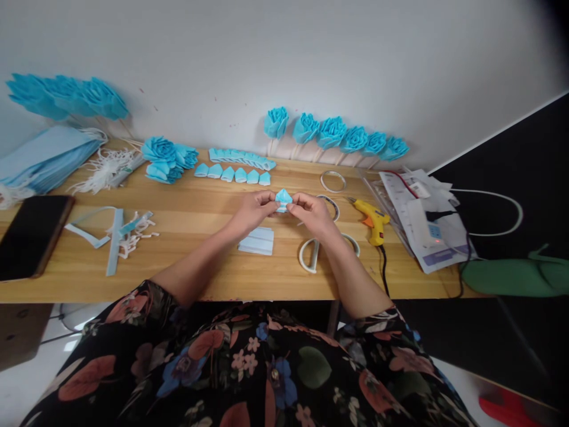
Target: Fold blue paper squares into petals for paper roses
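Note:
My left hand (254, 209) and my right hand (311, 212) meet above the middle of the wooden table (186, 267). Both pinch a small folded light-blue piece (283, 198) between their fingertips. Just below the left hand lies a flat stack of blue cut pieces (258, 241). White-handled scissors (313, 252) lie under my right wrist. A row of folded blue petals (233, 173) sits beyond the hands, with a longer overlapping row (242, 158) behind it.
Blue fabric roses on sticks (331, 133) lean on the wall. A yellow glue gun (372, 218) lies right, beside papers (422, 219). Left: a dark phone (31, 234), blue-white scraps (116, 232), stacked masks (42, 157), a finished rose (165, 158).

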The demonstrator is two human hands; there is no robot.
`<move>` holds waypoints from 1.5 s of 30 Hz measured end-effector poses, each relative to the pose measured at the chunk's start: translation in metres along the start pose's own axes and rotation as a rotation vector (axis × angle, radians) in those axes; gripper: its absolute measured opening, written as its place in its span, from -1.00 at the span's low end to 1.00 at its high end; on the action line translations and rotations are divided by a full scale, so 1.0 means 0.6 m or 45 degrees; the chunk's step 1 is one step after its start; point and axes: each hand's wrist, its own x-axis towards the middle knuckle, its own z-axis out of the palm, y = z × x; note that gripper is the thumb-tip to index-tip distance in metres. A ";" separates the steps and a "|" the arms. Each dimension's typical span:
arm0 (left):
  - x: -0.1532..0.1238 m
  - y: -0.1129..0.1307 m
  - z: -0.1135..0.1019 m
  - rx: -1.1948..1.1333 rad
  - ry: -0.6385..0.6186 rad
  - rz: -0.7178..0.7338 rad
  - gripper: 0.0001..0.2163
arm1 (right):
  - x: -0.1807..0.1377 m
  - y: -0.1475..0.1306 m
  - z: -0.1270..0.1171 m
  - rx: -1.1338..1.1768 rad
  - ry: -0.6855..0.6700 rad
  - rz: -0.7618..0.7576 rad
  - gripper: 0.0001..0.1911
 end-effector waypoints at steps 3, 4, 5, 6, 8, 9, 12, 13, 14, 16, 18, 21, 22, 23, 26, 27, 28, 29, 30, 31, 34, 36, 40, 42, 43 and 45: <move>0.002 -0.001 -0.003 0.046 0.018 0.003 -0.83 | -0.001 0.002 -0.005 0.035 -0.018 0.020 -0.71; 0.003 -0.001 -0.004 0.059 0.027 0.004 -0.83 | -0.002 0.002 -0.007 0.049 -0.027 0.026 -0.72; 0.003 -0.001 -0.005 0.068 0.035 0.006 -0.83 | -0.003 0.001 -0.008 0.059 -0.038 0.030 -0.71; 0.004 -0.001 -0.005 0.071 0.046 0.012 -0.82 | -0.003 0.001 -0.010 0.065 -0.048 0.034 -0.70; 0.004 0.001 -0.005 0.074 0.052 0.033 -0.82 | -0.004 -0.001 -0.011 0.062 -0.058 0.037 -0.68; 0.003 0.003 -0.005 0.081 0.045 0.042 -0.82 | -0.003 -0.001 -0.010 0.056 -0.057 0.038 -0.68; -0.001 0.008 -0.003 0.111 -0.007 0.042 -0.81 | -0.002 -0.001 -0.007 0.042 -0.037 0.040 -0.65; -0.002 0.009 -0.003 0.120 -0.030 0.036 -0.80 | -0.001 0.000 -0.006 0.041 -0.029 0.039 -0.65; -0.003 0.009 -0.002 0.128 -0.049 0.033 -0.80 | -0.001 0.001 -0.005 0.043 -0.024 0.037 -0.65; -0.002 0.006 -0.002 0.135 -0.069 0.031 -0.82 | 0.000 0.003 -0.004 0.046 -0.019 0.027 -0.66; -0.001 0.002 -0.002 0.134 -0.063 0.032 -0.84 | 0.000 0.005 -0.004 0.042 -0.020 0.011 -0.67; 0.001 -0.002 -0.003 0.125 -0.045 0.027 -0.85 | 0.001 0.006 -0.003 0.040 -0.030 -0.011 -0.68; 0.001 -0.002 -0.003 0.121 -0.044 0.023 -0.85 | 0.001 0.006 -0.003 0.045 -0.031 -0.014 -0.69; 0.001 -0.002 -0.003 0.117 -0.042 0.018 -0.85 | 0.001 0.006 -0.003 0.049 -0.029 -0.016 -0.69; 0.000 0.002 -0.003 0.102 -0.045 0.001 -0.87 | 0.001 0.004 -0.004 0.051 -0.025 -0.015 -0.70; -0.001 0.004 -0.003 0.098 -0.052 -0.002 -0.87 | 0.001 0.003 -0.004 0.048 -0.024 -0.011 -0.71; -0.001 0.005 -0.003 0.095 -0.059 -0.004 -0.88 | 0.001 0.002 -0.005 0.044 -0.023 -0.007 -0.72; -0.002 0.007 -0.003 0.094 -0.065 -0.006 -0.88 | 0.000 0.002 -0.005 0.040 -0.021 -0.001 -0.73; -0.002 0.008 -0.003 0.092 -0.070 -0.010 -0.88 | 0.000 0.001 -0.006 0.037 -0.019 0.009 -0.73; -0.003 0.009 -0.003 0.090 -0.075 -0.014 -0.88 | -0.001 0.001 -0.006 0.035 -0.018 0.019 -0.74; -0.003 0.012 -0.004 0.069 -0.063 -0.018 -0.92 | -0.001 0.000 -0.007 0.034 -0.018 0.048 -0.73; -0.002 0.012 -0.003 0.050 -0.027 -0.008 -0.91 | -0.002 -0.001 -0.007 0.027 -0.033 0.051 -0.70; 0.000 0.008 -0.002 0.040 0.034 0.009 -0.85 | -0.003 -0.008 -0.006 0.022 -0.104 0.043 -0.66; 0.002 0.005 -0.002 0.053 0.021 0.018 -0.87 | -0.003 -0.010 -0.004 0.037 -0.105 0.046 -0.66; 0.002 0.004 -0.002 0.064 0.009 0.021 -0.88 | -0.003 -0.010 -0.004 0.042 -0.097 0.046 -0.67; 0.002 0.002 -0.001 0.087 -0.015 0.019 -0.89 | -0.002 -0.008 -0.003 0.044 -0.083 0.043 -0.69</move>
